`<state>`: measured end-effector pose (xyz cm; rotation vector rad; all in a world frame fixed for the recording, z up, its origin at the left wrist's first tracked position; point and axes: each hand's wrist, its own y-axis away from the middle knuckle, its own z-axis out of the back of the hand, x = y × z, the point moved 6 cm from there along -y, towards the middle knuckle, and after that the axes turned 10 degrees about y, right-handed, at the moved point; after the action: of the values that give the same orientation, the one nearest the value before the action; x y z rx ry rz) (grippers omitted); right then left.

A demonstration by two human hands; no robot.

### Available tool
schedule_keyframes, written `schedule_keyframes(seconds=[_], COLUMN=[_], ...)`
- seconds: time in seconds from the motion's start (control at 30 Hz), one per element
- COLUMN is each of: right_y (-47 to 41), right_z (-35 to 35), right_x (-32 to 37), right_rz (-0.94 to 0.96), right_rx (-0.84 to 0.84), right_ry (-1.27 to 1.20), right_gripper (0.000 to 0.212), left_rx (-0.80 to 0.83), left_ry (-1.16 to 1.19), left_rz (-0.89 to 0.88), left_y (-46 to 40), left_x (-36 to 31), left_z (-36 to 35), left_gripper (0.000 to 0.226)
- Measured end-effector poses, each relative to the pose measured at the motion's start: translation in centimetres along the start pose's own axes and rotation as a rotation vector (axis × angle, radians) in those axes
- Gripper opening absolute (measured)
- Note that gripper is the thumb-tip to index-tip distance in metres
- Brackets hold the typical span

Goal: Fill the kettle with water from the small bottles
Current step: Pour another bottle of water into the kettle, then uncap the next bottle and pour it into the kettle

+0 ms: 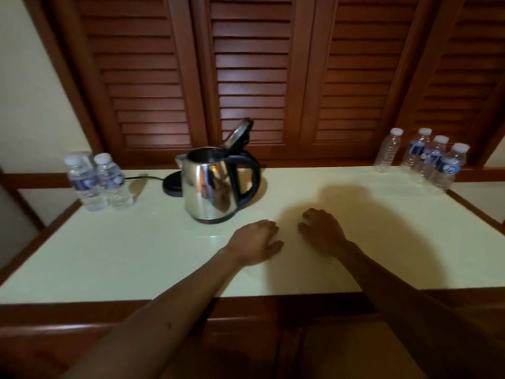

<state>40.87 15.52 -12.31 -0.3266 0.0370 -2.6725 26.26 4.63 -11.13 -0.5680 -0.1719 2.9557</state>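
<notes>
A steel kettle (209, 184) with a black handle stands off its base on the pale tabletop, its lid (239, 132) tipped open. Two small capped bottles (97, 181) holding water stand at the left. At the right edge stand several small capped bottles (426, 160); the leftmost has no label and looks empty. My left hand (257, 240) rests palm down on the table just in front and right of the kettle. Palm down as well, my right hand (322, 228) lies beside it. Neither hand holds anything.
The kettle's black base (172, 184) with its cord lies behind and left of the kettle. Wooden louvred doors (251, 69) close off the back. The tabletop (136, 255) has a wooden rim, with lower ledges at both sides.
</notes>
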Motion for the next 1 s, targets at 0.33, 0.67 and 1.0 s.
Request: schedule_keyframes(seconds=[0.33,0.67,1.0], right_y=[7.0,4.8,3.1], right_z=[-3.6,-5.8,-6.7], right_x=[21.5,31.0,31.9], right_rz=[0.459,0.516,0.498], right_rx=[0.107,0.190,0.159], right_ry=[-0.055,-0.030,-0.075], right_gripper=[0.035,0.055,0.055], left_rx=[-0.208,-0.571,-0.744], left_ry=[0.158,0.523,0.643], left_rz=[0.258,0.691,0.769], left_y=[17.9,22.4,18.7], left_x=[15.9,28.8,34.5], left_z=[9.0,14.9,18.4], left_gripper=[0.035,0.041,0.064])
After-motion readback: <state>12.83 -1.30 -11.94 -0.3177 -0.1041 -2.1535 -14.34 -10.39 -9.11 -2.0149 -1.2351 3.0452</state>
